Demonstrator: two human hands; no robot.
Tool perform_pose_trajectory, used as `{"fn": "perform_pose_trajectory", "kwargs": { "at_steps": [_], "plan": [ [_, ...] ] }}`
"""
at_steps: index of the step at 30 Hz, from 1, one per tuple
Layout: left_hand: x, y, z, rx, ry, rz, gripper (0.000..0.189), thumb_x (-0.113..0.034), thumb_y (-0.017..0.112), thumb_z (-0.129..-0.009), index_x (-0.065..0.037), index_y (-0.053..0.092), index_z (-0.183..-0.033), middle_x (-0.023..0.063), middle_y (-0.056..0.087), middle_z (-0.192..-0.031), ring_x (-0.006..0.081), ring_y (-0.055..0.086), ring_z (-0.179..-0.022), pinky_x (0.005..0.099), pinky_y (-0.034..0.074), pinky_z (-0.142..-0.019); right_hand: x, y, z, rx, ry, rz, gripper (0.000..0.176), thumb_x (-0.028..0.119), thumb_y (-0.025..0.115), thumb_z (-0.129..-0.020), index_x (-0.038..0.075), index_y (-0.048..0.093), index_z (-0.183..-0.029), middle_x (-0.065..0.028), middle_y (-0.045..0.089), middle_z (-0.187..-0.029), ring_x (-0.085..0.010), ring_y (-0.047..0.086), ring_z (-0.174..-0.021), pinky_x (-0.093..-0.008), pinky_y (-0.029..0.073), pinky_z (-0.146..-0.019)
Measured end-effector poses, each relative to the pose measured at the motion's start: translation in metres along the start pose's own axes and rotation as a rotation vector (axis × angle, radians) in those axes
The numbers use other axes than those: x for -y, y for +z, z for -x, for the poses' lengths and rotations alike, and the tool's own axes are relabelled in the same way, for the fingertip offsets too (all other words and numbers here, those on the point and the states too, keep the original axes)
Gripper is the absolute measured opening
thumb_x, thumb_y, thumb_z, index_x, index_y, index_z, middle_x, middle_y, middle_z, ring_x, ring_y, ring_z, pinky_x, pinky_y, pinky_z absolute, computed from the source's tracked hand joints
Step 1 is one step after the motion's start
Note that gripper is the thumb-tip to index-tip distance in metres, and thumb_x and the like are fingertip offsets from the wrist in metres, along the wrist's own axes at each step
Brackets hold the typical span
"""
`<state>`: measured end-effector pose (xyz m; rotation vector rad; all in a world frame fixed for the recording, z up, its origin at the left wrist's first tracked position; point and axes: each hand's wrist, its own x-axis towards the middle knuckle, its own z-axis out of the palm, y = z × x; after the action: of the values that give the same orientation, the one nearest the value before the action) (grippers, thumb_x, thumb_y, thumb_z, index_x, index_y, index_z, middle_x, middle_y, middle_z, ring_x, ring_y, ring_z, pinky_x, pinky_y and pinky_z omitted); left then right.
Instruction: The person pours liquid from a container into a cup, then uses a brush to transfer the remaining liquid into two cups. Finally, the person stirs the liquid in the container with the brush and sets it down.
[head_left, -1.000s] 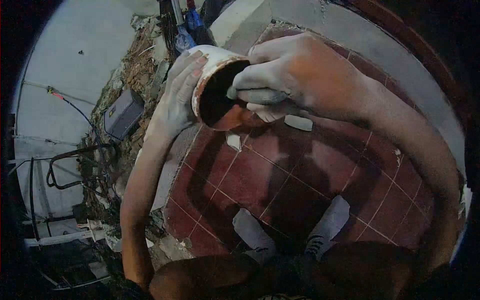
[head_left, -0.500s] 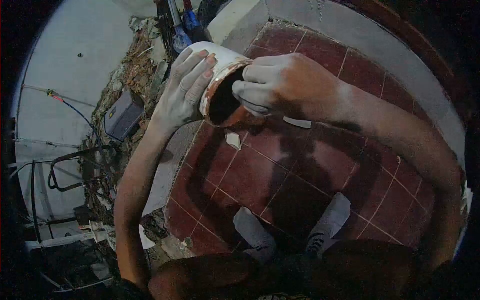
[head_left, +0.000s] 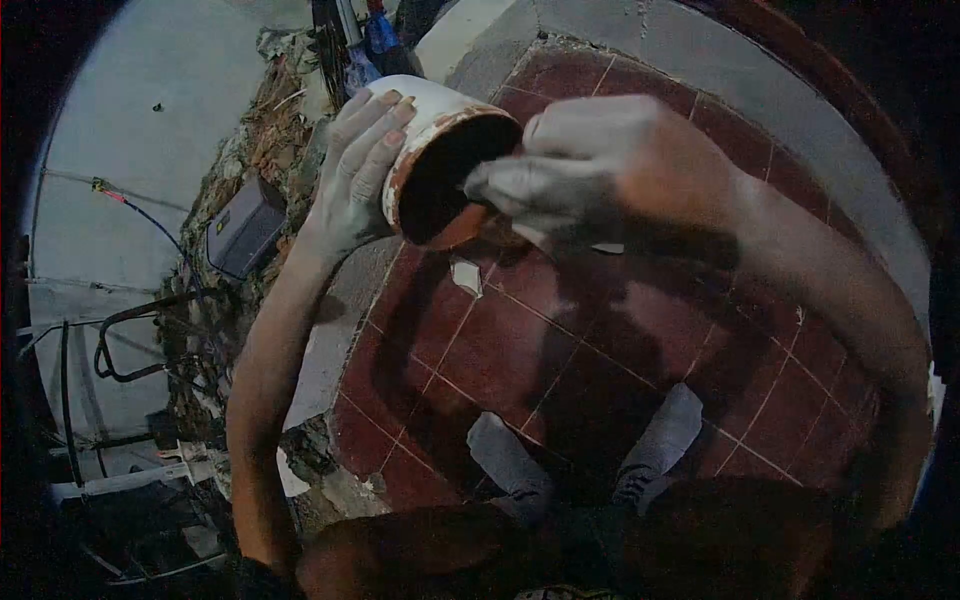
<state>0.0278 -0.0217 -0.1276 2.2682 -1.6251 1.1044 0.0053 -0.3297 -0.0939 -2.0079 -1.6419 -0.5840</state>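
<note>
A short, wide white pipe (head_left: 425, 102) is held up with its open end tilted toward me. Its rim is chipped and reddish brown, and the inside is dark. My left hand (head_left: 362, 165) is wrapped round the pipe's left side, fingertips on the white outer wall. My right hand (head_left: 590, 170) is closed at the right of the pipe's mouth, fingertips curled in front of the opening. Whatever those fingers pinch, if anything, is hidden. Both hands look coated with pale dust. A small white shard (head_left: 466, 279) lies on the floor below the pipe.
Red floor tiles (head_left: 520, 350) spread under my socked feet (head_left: 665, 430), bordered by a grey ledge (head_left: 850, 160). At left are rubble (head_left: 270, 130), a grey box (head_left: 245, 230) and a hacksaw-like frame (head_left: 130, 340). Blue-handled tools (head_left: 380, 40) stand behind the pipe.
My right hand has moved off the rim a little to the right, slightly blurred. The pipe has turned so more of its opening shows, and my left hand has shifted slightly left with it.
</note>
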Motion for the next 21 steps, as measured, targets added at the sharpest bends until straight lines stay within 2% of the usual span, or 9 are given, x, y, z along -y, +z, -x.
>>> {"fn": "perform_pose_trajectory", "kwargs": {
  "at_steps": [3,7,9,15,21],
  "plan": [
    [0.006,-0.005,-0.004,-0.022,-0.005,-0.011,0.088,-0.019,0.085,-0.074,-0.006,0.036,-0.146,0.0191,0.052,-0.141,0.0399,0.053,-0.127,0.0575,0.041,-0.108,-0.004,-0.003,-0.007,-0.106,0.032,0.158,0.011,0.020,0.064,-0.083,0.010,0.059,-0.084,-0.0098,0.061,-0.081,-0.0283,0.068,-0.079,-0.0414,0.055,-0.068],
    [0.014,-0.006,-0.015,-0.073,0.061,-0.043,0.083,-0.020,0.083,-0.076,-0.006,0.038,-0.145,0.0190,0.053,-0.139,0.0394,0.053,-0.127,0.0570,0.042,-0.108,-0.007,0.013,-0.015,-0.181,0.005,0.197,0.011,0.019,0.063,-0.083,0.009,0.059,-0.086,-0.0100,0.062,-0.081,-0.0295,0.068,-0.079,-0.0406,0.055,-0.069],
    [0.013,-0.006,-0.016,-0.075,0.077,-0.045,0.082,-0.020,0.083,-0.077,-0.007,0.038,-0.145,0.0188,0.053,-0.139,0.0393,0.053,-0.127,0.0571,0.041,-0.109,-0.005,0.019,-0.019,-0.071,0.102,0.114,0.013,0.019,0.062,-0.085,0.007,0.059,-0.089,-0.0100,0.063,-0.084,-0.0312,0.069,-0.082,-0.0411,0.056,-0.071],
    [0.009,-0.007,-0.011,-0.024,0.062,-0.049,0.079,-0.018,0.080,-0.079,-0.007,0.037,-0.145,0.0162,0.051,-0.143,0.0387,0.051,-0.130,0.0583,0.041,-0.109,-0.014,0.023,-0.023,-0.034,-0.059,0.118,0.012,0.018,0.059,-0.087,0.007,0.060,-0.093,-0.0131,0.064,-0.088,-0.0321,0.069,-0.084,-0.0435,0.057,-0.071],
    [-0.005,0.018,0.004,0.003,0.037,-0.023,0.072,-0.016,0.077,-0.078,-0.006,0.043,-0.141,0.0141,0.053,-0.141,0.0358,0.051,-0.129,0.0582,0.041,-0.110,-0.021,0.034,0.004,0.062,0.039,0.074,0.010,0.018,0.059,-0.087,0.010,0.058,-0.092,-0.0106,0.061,-0.088,-0.0307,0.069,-0.084,-0.0426,0.056,-0.072]
  ]
}}
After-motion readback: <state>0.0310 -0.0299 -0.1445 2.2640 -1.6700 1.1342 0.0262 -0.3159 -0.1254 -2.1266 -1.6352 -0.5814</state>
